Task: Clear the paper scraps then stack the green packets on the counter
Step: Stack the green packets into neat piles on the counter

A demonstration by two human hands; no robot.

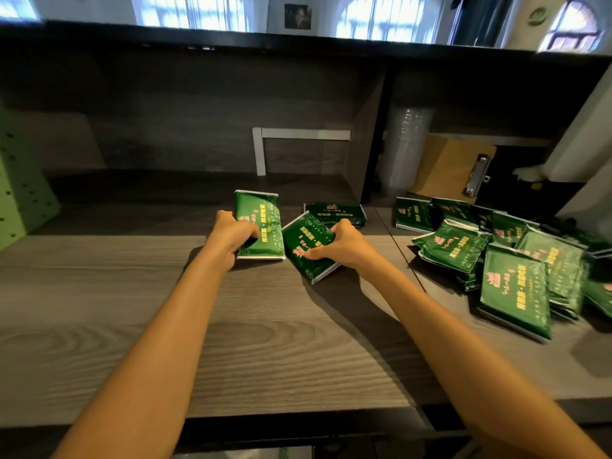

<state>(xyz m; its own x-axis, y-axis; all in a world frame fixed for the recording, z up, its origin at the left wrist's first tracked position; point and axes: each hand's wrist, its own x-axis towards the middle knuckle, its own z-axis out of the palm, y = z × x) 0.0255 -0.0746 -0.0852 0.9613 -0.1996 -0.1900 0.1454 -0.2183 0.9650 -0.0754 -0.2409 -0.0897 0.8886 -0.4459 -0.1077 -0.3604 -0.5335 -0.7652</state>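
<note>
Grey wood-grain counter [132,342] holds a loose heap of green foil packets [496,260] at right; left hand [231,235] grips one upright green packet [260,223], right hand [341,245] clasps a tilted green packet [306,246] beside it.

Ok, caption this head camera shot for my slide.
Left hand and right hand each grip a flat green foil packet on the grey woodgrain counter.

Service side of a shop or café counter: a wood-grain worktop [132,342] set below a raised customer ledge [298,39], bearing many identical green packets [516,286], sleeved disposable cups [405,150] and a clipboard [453,167], with arched windows [569,28] beyond.
</note>
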